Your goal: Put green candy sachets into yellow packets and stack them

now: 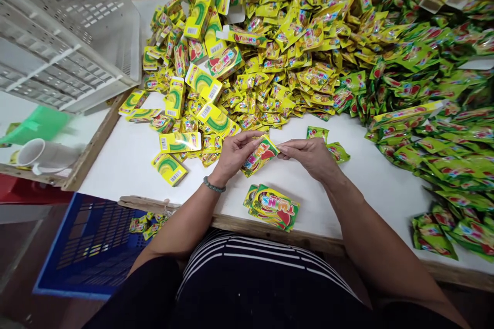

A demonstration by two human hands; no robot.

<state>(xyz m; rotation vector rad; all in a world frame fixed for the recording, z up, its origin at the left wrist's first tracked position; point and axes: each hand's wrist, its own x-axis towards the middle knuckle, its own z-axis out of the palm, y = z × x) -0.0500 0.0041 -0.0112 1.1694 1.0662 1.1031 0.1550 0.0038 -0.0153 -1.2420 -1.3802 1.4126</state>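
Note:
My left hand (237,151), with a beaded bracelet at the wrist, grips a small yellow-green candy box (262,156) printed with watermelon and bright lettering. At the box's right end, the thumb and fingertips of my right hand (311,157) are pinched together on its edge. Just below, near the table's front edge, lies a small stack of flat candy boxes (275,208) in the same print. Two green candy sachets (337,152) rest beyond my right hand. To the left of my left hand several filled yellow boxes (179,142) lie scattered.
A big heap of yellow sachets (304,79) covers the table's back, with green sachets (447,154) on the right. A white crate (69,36) and a white mug (50,154) are at left. Below the wooden edge sits a blue crate (88,247) with some boxes inside.

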